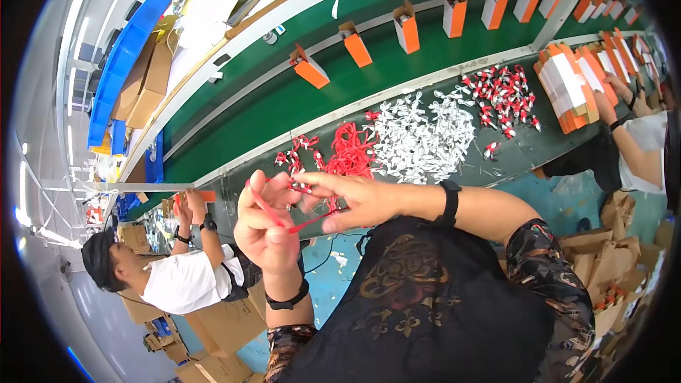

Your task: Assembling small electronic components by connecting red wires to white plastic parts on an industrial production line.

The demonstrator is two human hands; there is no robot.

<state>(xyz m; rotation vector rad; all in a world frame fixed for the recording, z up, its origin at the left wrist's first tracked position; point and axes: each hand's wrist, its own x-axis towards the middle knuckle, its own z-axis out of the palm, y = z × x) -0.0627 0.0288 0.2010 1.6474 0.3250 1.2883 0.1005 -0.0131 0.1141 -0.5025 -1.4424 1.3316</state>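
Note:
A thin red cord is stretched between my two hands above the bench edge. My left hand is closed on it, the cord crossing the fingers and thumb. My right hand pinches the other end, its fingers reaching toward the left hand; what lies between those fingertips is partly hidden. Just beyond the hands is a heap of loose red cords. Beside it spreads a big pile of white coiled cords. Small red-and-white bundles lie farther right, and a few more red pieces sit at the left.
Open orange-and-white boxes stand in a row along the green conveyor belt. Flat box stacks are at the right by a co-worker. Another person works at the left. Cardboard boxes are on the floor.

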